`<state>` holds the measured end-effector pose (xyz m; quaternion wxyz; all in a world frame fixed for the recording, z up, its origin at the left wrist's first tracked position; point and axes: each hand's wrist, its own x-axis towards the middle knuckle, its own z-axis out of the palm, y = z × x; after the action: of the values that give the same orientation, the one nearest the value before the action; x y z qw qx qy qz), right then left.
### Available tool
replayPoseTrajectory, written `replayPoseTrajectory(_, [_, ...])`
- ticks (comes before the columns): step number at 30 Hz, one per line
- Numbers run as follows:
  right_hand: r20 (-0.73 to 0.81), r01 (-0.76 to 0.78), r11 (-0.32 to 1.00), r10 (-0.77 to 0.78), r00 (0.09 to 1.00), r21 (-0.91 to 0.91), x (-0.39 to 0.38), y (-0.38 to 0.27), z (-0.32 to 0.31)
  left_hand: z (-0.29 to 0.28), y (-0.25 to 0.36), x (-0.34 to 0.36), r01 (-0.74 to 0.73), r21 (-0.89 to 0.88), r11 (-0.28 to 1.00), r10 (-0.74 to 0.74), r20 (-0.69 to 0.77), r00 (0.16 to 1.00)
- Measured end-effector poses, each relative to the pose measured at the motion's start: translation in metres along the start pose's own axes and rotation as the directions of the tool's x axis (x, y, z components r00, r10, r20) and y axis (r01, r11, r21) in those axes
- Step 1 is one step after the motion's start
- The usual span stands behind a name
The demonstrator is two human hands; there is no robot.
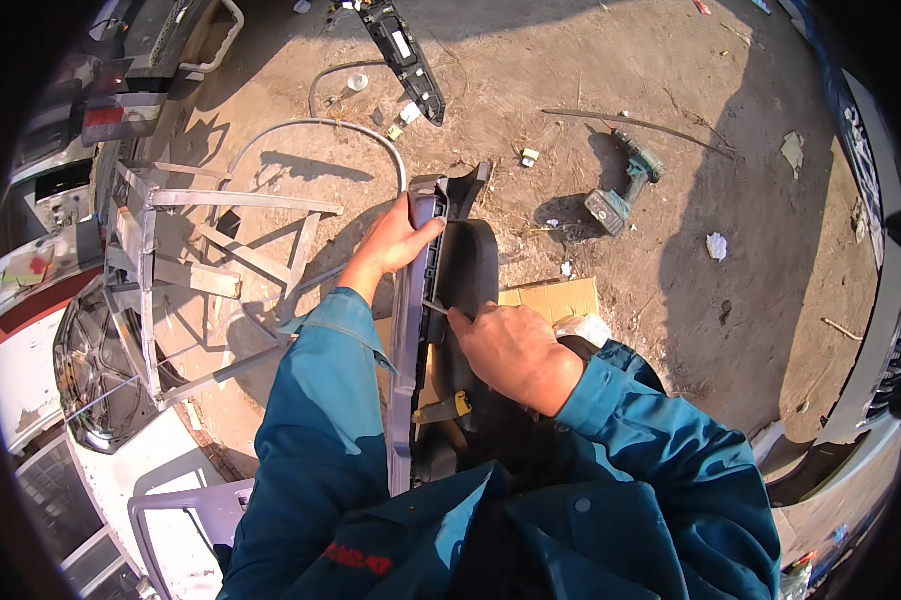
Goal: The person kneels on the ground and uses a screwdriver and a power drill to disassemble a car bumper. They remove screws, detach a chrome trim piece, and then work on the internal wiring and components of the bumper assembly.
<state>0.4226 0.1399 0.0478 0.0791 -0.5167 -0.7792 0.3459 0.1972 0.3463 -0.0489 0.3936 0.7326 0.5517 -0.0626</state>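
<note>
A long car part [403,390] stands edge-up in front of me, with a lilac-grey outer edge and a black inner side. My left hand [391,240] grips its far end, thumb laid over the edge and the fingers down the outer side. A thin metal-shafted tool [436,307] juts from my closed right hand [519,352], its tip at the seam between the lilac edge and the black side. The fist hides the tool's handle. Nearer my body, a yellow-and-black handled tool [446,408] lies against the black side.
A teal cordless drill [623,190] lies on the dirt at the right. Beyond the part rests a black trim strip [406,60]. On the left are a metal frame [231,203], a bent hose [321,122] and car body panels [101,390]. Cardboard [561,300] sits near my right hand.
</note>
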Motion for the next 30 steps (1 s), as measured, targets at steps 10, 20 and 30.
replayPoseTrajectory(10, [0.03,0.003,1.0,-0.003,1.0,-0.005,0.014,0.003,0.003,-0.031,0.017,0.026,0.133,0.065,0.989,-0.144,0.222,0.964])
replayPoseTrajectory(20, [0.056,-0.108,0.988,0.102,0.993,0.108,-0.045,0.065,-0.086,-0.029,0.008,0.011,0.136,-0.078,0.988,-0.123,0.149,0.981])
replayPoseTrajectory(30, [-0.057,-0.192,0.977,0.197,0.979,0.091,0.034,0.112,-0.088,-0.027,0.009,0.013,0.106,-0.228,0.968,-0.069,0.165,0.984])
